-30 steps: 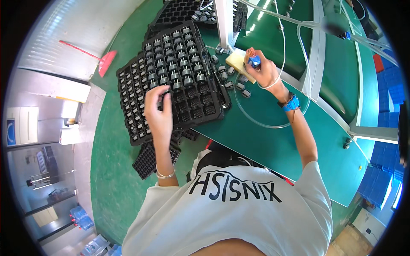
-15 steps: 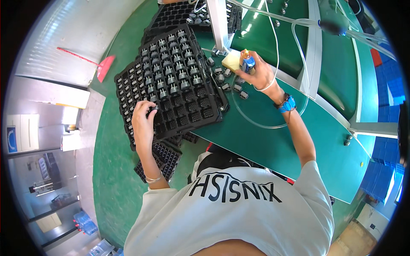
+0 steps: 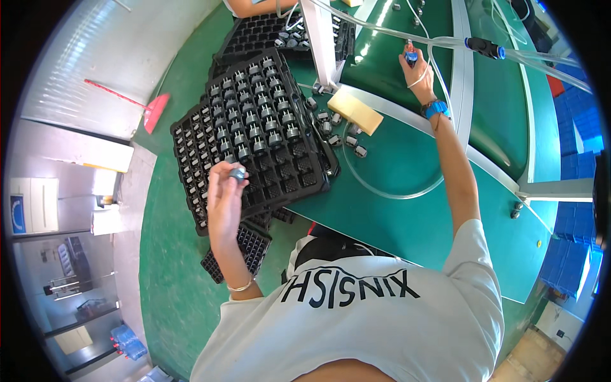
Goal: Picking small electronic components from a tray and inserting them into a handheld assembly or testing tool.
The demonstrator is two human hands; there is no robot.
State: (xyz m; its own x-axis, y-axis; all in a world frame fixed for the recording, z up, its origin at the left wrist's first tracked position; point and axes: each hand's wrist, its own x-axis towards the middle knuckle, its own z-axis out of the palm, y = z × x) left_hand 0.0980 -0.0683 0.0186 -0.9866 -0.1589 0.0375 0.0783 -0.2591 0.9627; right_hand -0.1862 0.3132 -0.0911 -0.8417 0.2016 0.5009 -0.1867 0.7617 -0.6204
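Note:
My left hand [image 3: 224, 197] pinches a small grey-and-black plug part [image 3: 237, 173] just above the near left of a black moulded tray [image 3: 273, 194]. Rows of black plug parts [image 3: 254, 130] stand pins-up in its far pockets, while several near pockets hold nothing. My right hand [image 3: 420, 79] reaches over the green conveyor belt [image 3: 439, 86], its fingers wrapped round a small blue tool [image 3: 411, 57] with a narrow tip. A thin white tube runs close along that hand. Much of the tool is hidden by my fingers.
A yellow block [image 3: 355, 111] lies by the conveyor frame, with several loose grey parts [image 3: 336, 140] beside it on the green table [image 3: 394, 223]. A clear hose [image 3: 394, 196] loops there. A white post [image 3: 320, 44] stands beyond. Another person's arm [image 3: 254, 7] rests over a far tray [image 3: 254, 35].
My right hand has moved with the blue tool away from the yellow block, farther out over the belt. My left hand has lifted the plug part off the tray and turned it.

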